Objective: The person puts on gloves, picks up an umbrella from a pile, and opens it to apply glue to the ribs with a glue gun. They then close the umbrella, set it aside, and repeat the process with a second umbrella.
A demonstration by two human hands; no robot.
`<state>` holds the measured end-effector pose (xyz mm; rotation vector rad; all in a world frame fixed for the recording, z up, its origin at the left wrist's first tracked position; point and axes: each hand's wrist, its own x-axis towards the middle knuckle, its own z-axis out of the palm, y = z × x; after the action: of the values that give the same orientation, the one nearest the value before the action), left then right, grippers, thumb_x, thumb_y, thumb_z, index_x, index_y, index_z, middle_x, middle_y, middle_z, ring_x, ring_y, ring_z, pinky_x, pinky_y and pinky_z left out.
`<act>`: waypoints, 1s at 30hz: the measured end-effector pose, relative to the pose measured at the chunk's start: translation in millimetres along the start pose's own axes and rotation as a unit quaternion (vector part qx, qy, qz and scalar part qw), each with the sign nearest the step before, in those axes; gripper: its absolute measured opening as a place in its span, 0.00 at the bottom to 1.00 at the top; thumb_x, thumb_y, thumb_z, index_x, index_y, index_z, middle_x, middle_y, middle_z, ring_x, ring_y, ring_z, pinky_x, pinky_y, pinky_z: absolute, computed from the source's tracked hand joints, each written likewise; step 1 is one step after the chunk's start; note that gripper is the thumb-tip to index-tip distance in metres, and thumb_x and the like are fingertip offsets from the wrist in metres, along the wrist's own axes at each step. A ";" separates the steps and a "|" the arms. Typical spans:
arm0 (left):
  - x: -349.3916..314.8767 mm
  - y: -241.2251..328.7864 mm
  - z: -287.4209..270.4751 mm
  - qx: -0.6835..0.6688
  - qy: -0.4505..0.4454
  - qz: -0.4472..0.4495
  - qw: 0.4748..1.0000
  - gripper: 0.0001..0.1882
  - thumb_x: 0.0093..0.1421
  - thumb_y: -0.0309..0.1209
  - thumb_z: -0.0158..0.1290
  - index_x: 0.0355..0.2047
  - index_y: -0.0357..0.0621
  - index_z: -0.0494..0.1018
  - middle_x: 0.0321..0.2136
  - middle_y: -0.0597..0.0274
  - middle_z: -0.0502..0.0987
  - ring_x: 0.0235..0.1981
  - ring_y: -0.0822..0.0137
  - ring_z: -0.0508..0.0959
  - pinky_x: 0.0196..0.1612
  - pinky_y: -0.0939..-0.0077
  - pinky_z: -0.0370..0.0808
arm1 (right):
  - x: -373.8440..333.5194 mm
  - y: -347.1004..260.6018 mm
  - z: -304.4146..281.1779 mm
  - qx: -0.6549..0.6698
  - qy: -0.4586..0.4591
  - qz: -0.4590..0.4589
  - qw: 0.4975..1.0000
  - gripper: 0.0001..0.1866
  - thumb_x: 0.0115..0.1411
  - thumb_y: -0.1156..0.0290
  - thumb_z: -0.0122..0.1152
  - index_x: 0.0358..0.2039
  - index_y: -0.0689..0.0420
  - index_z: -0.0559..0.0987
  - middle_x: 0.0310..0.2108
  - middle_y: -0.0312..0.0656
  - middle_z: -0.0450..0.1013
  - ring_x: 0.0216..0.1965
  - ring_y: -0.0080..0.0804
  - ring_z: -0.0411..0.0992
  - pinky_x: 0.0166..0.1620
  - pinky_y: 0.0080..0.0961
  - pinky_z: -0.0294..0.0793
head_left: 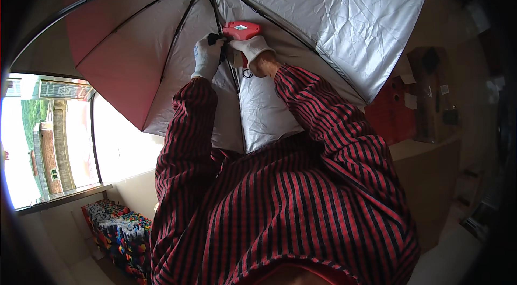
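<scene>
An open umbrella (344,15), silver inside and dull red at its left panels, spreads before me with its thin black ribs meeting at the top. My right hand (254,50), in a white glove, is closed around a red handheld tool (241,27) with a pale label; its grip is mostly hidden, and a small dark loop hangs below. Close beside it, my left hand (207,56), also gloved in white, pinches a small black part (215,39) at one of the ribs. What that part is, I cannot make out exactly.
A bright window (48,139) lies to the left. Below it stands a stack of colourful packed items (121,234). At the right are a red box (396,112) and a cardboard box (431,91) on a pale counter (425,188).
</scene>
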<state>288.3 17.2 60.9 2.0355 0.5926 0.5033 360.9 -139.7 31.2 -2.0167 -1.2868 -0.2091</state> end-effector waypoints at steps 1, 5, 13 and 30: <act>-2.5 1.4 0.2 -0.001 0.003 0.000 1.000 0.09 0.55 0.27 0.53 0.33 0.38 0.80 0.15 0.60 0.76 0.13 0.71 0.74 0.17 0.75 0.69 | 0.6 -4.3 -1.3 0.000 -0.001 -0.003 1.000 0.15 0.52 0.69 0.64 0.43 0.50 0.79 0.38 0.45 0.78 0.39 0.42 0.77 0.41 0.32 0.75; -1.3 2.8 -2.9 -0.052 -0.012 -0.016 0.998 0.08 0.56 0.27 0.54 0.33 0.37 0.80 0.15 0.63 0.75 0.12 0.73 0.72 0.16 0.76 0.67 | 5.0 -14.9 -10.5 0.663 0.010 0.349 0.662 0.14 0.57 0.66 0.63 0.42 0.58 0.77 0.35 0.37 0.77 0.33 0.26 0.77 0.36 0.26 0.77; 7.7 -11.2 -3.2 -0.072 -0.023 0.003 0.997 0.08 0.55 0.27 0.54 0.33 0.38 0.80 0.16 0.62 0.75 0.13 0.73 0.72 0.16 0.75 0.67 | 15.5 1.1 -9.8 0.676 -0.054 0.373 0.634 0.14 0.57 0.65 0.64 0.42 0.55 0.78 0.38 0.38 0.77 0.35 0.27 0.77 0.37 0.26 0.77; 2.0 -17.2 -2.4 0.006 -0.024 0.009 1.000 0.08 0.58 0.28 0.53 0.33 0.37 0.78 0.16 0.61 0.75 0.11 0.71 0.72 0.14 0.75 0.66 | 36.5 1.9 -23.1 0.656 -0.155 0.390 0.627 0.08 0.57 0.69 0.61 0.35 0.55 0.74 0.22 0.36 0.71 0.18 0.25 0.67 0.24 0.28 0.71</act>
<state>285.0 27.7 47.4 2.0606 0.5506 0.4618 385.7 -128.7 64.9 -1.0298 -0.2622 1.2034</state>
